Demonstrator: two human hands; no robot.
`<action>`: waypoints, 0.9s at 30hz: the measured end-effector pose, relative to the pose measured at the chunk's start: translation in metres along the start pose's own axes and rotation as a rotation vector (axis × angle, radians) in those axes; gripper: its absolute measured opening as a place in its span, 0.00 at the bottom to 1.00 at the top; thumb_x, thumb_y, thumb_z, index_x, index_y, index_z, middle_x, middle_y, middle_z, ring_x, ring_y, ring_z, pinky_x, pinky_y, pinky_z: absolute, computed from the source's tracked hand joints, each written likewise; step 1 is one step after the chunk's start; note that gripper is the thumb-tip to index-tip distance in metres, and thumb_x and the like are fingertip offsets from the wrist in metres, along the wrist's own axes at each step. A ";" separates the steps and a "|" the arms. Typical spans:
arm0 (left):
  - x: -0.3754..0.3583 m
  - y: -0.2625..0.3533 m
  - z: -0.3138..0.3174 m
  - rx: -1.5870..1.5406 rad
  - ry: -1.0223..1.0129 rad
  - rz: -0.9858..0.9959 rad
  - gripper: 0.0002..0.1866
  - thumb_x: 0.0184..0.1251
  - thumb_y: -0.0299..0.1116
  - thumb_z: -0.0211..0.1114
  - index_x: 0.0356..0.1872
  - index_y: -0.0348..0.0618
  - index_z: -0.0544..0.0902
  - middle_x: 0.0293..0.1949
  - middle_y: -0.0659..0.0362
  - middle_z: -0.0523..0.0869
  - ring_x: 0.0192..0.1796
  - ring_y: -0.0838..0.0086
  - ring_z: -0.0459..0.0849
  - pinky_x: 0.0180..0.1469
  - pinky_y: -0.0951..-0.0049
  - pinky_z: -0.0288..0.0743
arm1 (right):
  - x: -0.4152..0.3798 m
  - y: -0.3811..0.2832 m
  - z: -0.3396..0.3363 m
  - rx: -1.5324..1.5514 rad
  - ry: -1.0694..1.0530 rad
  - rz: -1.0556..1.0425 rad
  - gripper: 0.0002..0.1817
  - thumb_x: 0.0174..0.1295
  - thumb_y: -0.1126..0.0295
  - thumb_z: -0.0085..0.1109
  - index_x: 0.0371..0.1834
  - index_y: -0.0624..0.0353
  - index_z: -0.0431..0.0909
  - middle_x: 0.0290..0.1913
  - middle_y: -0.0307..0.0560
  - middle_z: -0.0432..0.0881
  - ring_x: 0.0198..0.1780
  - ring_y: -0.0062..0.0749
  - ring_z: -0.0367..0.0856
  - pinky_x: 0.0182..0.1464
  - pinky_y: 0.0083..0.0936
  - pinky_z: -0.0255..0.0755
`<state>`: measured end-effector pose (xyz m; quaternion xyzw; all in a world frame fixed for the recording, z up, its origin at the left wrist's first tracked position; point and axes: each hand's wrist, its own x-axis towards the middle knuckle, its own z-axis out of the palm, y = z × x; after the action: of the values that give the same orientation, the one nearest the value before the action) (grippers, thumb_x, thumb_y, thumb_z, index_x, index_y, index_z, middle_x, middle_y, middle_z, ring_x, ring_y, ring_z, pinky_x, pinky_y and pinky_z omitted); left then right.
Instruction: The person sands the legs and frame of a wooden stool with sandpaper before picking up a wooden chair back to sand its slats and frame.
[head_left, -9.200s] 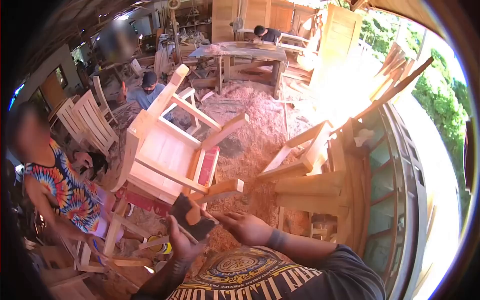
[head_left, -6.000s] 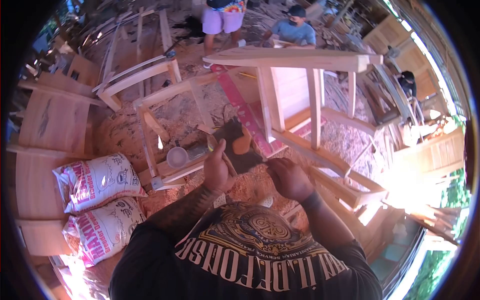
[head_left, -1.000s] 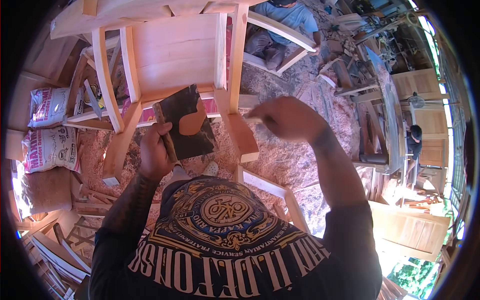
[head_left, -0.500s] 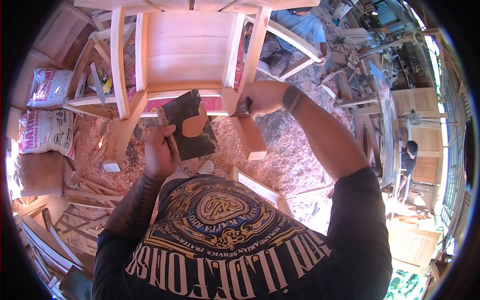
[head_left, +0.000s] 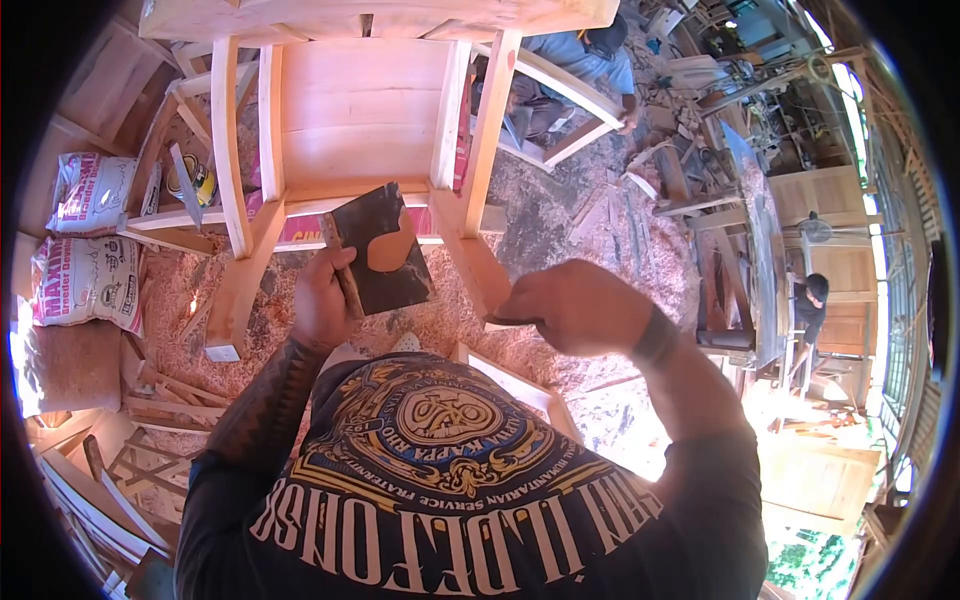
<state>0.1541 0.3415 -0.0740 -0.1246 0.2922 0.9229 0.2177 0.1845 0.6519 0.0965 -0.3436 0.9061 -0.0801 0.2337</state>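
My left hand (head_left: 325, 298) grips the edge of a dark flat board (head_left: 352, 285), which carries a smooth tan patch of wood filler (head_left: 392, 250). My right hand (head_left: 585, 308) is closed on a putty knife (head_left: 512, 321), whose dark blade lies at the lower end of a wooden chair leg (head_left: 478, 275). The leg belongs to a pale wooden chair (head_left: 365, 120) in front of me, with a panelled part between its posts. My fingers cover most of the knife. Another leg (head_left: 245, 290) of the chair ends to the left of the board.
Printed sacks (head_left: 88, 280) are stacked at the left, near a yellow can (head_left: 195, 180). Wood shavings (head_left: 560, 240) cover the floor. A co-worker (head_left: 580, 60) sits beyond the chair at upper right; another person (head_left: 808, 310) is farther right. Wooden pieces (head_left: 170, 400) lie at lower left.
My right hand has moved down along the chair leg toward me, from its upper joint to its lower end, with the putty knife. The left hand and board have hardly moved.
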 end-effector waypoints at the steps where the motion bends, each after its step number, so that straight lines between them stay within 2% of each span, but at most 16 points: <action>1: 0.002 0.000 -0.001 0.010 0.000 0.004 0.16 0.77 0.34 0.56 0.55 0.35 0.83 0.50 0.53 0.90 0.52 0.64 0.90 0.62 0.62 0.84 | -0.004 -0.004 0.001 0.010 0.021 -0.009 0.23 0.59 0.80 0.58 0.54 0.45 0.91 0.46 0.42 0.89 0.48 0.45 0.89 0.50 0.40 0.83; 3: 0.007 0.000 -0.004 0.025 0.009 0.013 0.16 0.77 0.34 0.56 0.56 0.35 0.83 0.50 0.53 0.90 0.52 0.64 0.90 0.62 0.62 0.84 | -0.010 -0.008 -0.003 0.034 0.056 -0.035 0.23 0.59 0.80 0.58 0.54 0.44 0.91 0.45 0.41 0.90 0.48 0.44 0.89 0.50 0.40 0.83; 4: 0.006 0.002 -0.002 0.027 0.019 0.024 0.15 0.77 0.33 0.57 0.55 0.36 0.83 0.49 0.54 0.90 0.51 0.65 0.90 0.60 0.63 0.84 | -0.011 -0.007 -0.009 0.017 -0.038 0.032 0.22 0.60 0.79 0.59 0.53 0.42 0.91 0.47 0.40 0.91 0.48 0.42 0.90 0.50 0.39 0.83; 7: 0.012 0.005 -0.008 0.057 0.039 0.060 0.12 0.76 0.34 0.60 0.52 0.38 0.83 0.47 0.57 0.88 0.48 0.68 0.90 0.57 0.65 0.86 | 0.015 0.017 -0.022 -0.063 0.119 0.007 0.21 0.61 0.79 0.58 0.51 0.43 0.91 0.44 0.44 0.92 0.48 0.44 0.90 0.51 0.43 0.83; 8: 0.021 0.003 -0.034 0.081 0.036 0.070 0.12 0.76 0.34 0.60 0.51 0.39 0.83 0.46 0.57 0.88 0.48 0.69 0.90 0.56 0.66 0.85 | 0.033 0.019 -0.031 -0.176 0.007 0.101 0.19 0.62 0.77 0.59 0.51 0.42 0.92 0.46 0.46 0.92 0.50 0.44 0.91 0.52 0.42 0.84; 10: 0.020 0.008 -0.026 0.075 0.079 0.096 0.10 0.75 0.35 0.61 0.48 0.41 0.83 0.43 0.59 0.86 0.46 0.70 0.88 0.54 0.67 0.85 | 0.081 0.021 -0.035 -0.302 -0.011 0.020 0.16 0.62 0.74 0.61 0.49 0.45 0.92 0.45 0.42 0.93 0.48 0.45 0.91 0.51 0.42 0.84; 12: -0.001 0.018 0.035 0.008 0.184 0.130 0.08 0.75 0.36 0.62 0.44 0.43 0.82 0.40 0.61 0.84 0.44 0.72 0.87 0.51 0.67 0.84 | 0.132 -0.010 -0.041 -0.512 -0.278 0.132 0.15 0.62 0.71 0.64 0.50 0.47 0.93 0.46 0.45 0.93 0.49 0.46 0.92 0.51 0.45 0.84; 14: 0.013 0.012 -0.003 -0.023 0.170 0.164 0.08 0.75 0.36 0.62 0.45 0.43 0.82 0.40 0.61 0.84 0.44 0.72 0.86 0.52 0.67 0.83 | 0.165 -0.022 -0.033 -0.566 -0.480 0.049 0.14 0.64 0.67 0.66 0.51 0.50 0.93 0.48 0.46 0.93 0.52 0.46 0.92 0.52 0.44 0.85; 17: 0.020 0.007 -0.056 -0.006 0.209 0.228 0.10 0.75 0.34 0.60 0.49 0.42 0.82 0.43 0.60 0.85 0.48 0.70 0.87 0.55 0.65 0.84 | 0.180 -0.032 -0.028 -0.605 -0.673 -0.062 0.14 0.67 0.64 0.66 0.53 0.50 0.93 0.51 0.44 0.93 0.54 0.45 0.91 0.57 0.46 0.83; 18: 0.014 0.008 -0.051 0.011 0.233 0.251 0.11 0.76 0.34 0.60 0.51 0.41 0.82 0.45 0.59 0.86 0.50 0.70 0.88 0.57 0.65 0.84 | 0.175 -0.032 -0.027 -0.640 -0.683 -0.145 0.14 0.68 0.64 0.64 0.53 0.52 0.92 0.51 0.43 0.93 0.57 0.45 0.90 0.63 0.53 0.78; 21: -0.004 0.014 -0.031 -0.041 0.144 0.262 0.13 0.76 0.33 0.58 0.56 0.40 0.81 0.49 0.57 0.87 0.53 0.68 0.88 0.60 0.63 0.84 | 0.153 -0.038 -0.027 -0.633 -0.695 -0.226 0.15 0.68 0.68 0.62 0.53 0.55 0.92 0.51 0.45 0.93 0.56 0.47 0.90 0.66 0.59 0.74; 22: -0.006 0.014 -0.030 -0.047 0.166 0.261 0.13 0.77 0.33 0.58 0.56 0.39 0.81 0.50 0.57 0.87 0.53 0.67 0.88 0.60 0.63 0.84 | 0.141 -0.056 -0.045 -0.637 -0.782 -0.188 0.16 0.69 0.70 0.60 0.56 0.52 0.92 0.52 0.51 0.92 0.54 0.44 0.91 0.55 0.42 0.84; 25: -0.007 0.019 -0.026 -0.054 0.189 0.255 0.14 0.77 0.33 0.57 0.56 0.39 0.81 0.50 0.56 0.87 0.53 0.66 0.89 0.60 0.62 0.84 | 0.105 -0.061 -0.062 -0.491 -0.613 0.058 0.16 0.66 0.73 0.60 0.52 0.50 0.93 0.46 0.52 0.93 0.51 0.46 0.91 0.53 0.40 0.84; 27: -0.011 0.023 -0.018 -0.054 0.162 0.248 0.14 0.77 0.34 0.57 0.56 0.38 0.81 0.50 0.55 0.88 0.53 0.65 0.89 0.60 0.62 0.84 | 0.082 -0.018 -0.069 -0.227 -0.457 0.000 0.17 0.64 0.73 0.60 0.52 0.48 0.93 0.44 0.52 0.92 0.49 0.47 0.91 0.52 0.39 0.84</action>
<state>0.1547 0.3108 -0.0734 -0.1674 0.2968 0.9372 0.0745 0.1087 0.5833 0.1324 -0.3770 0.8329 0.1018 0.3922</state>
